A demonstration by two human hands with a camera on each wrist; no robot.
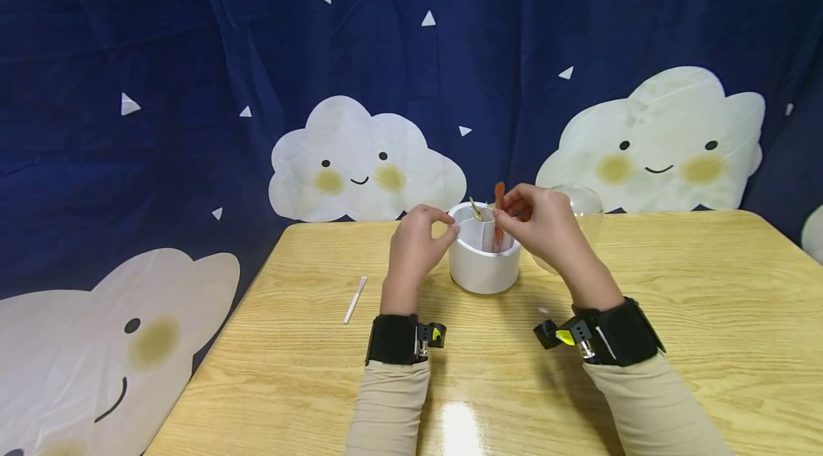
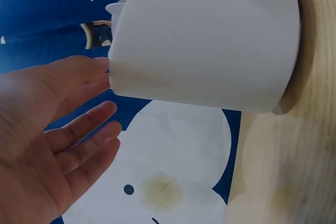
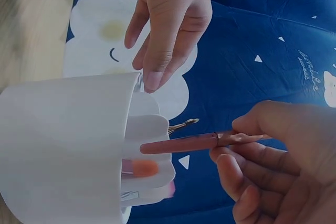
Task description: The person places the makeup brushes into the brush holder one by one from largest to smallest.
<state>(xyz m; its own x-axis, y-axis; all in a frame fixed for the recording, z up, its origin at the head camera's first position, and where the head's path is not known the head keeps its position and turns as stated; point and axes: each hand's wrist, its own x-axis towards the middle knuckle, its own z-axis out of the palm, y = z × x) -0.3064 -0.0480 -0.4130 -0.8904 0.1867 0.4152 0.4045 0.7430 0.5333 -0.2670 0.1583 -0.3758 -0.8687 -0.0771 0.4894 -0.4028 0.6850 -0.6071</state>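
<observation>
A round white cosmetics organizer (image 1: 484,272) with inner dividers stands on the table. My left hand (image 1: 414,241) pinches its rim on the left side between thumb and forefinger; the other fingers are spread apart in the left wrist view. Over the opening, my right hand (image 3: 262,156) holds a slim pinkish-brown tube (image 3: 181,144) between thumb and fingers, its lower end overlapping a wavy divider (image 3: 149,124) in the right wrist view. Inside the organizer are an orange-tipped item (image 3: 144,168) and a gold-coloured tool (image 1: 475,209) that pokes out above the dividers.
On the table to the left lies a thin pink-and-white stick (image 1: 355,300). A clear dome-shaped cover (image 1: 581,202) stands behind my right hand. The wooden table (image 1: 283,370) ends at a dark blue curtain (image 1: 386,48) printed with clouds.
</observation>
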